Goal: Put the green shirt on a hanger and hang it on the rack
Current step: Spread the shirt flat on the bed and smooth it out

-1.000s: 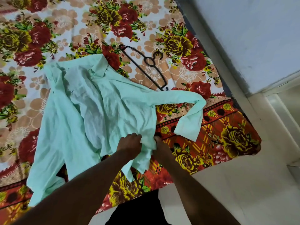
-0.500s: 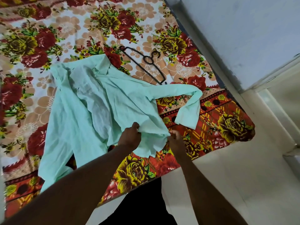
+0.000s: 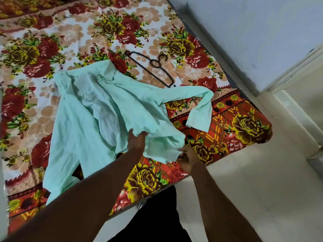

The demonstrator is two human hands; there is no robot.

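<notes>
A pale green shirt (image 3: 97,109) lies spread and rumpled on a bed with a flowered sheet (image 3: 35,55), collar away from me, one sleeve trailing right. A black hanger (image 3: 153,67) lies flat on the sheet just beyond the collar, its lower end tucked under the sleeve. My left hand (image 3: 136,142) grips the shirt's lower front panel, fingers curled over the cloth. My right hand (image 3: 187,158) pinches the hem corner of the same panel at the bed's near edge. No rack is in view.
The bed's corner (image 3: 262,133) sits at the right, close to a pale blue wall (image 3: 244,32). Light tiled floor (image 3: 253,189) lies to my right. My dark trousers (image 3: 157,215) stand against the bed's near edge.
My two hands have moved apart along the shirt's hem, the right one sliding rightward to the corner, and the lower panel is pulled wider between them.
</notes>
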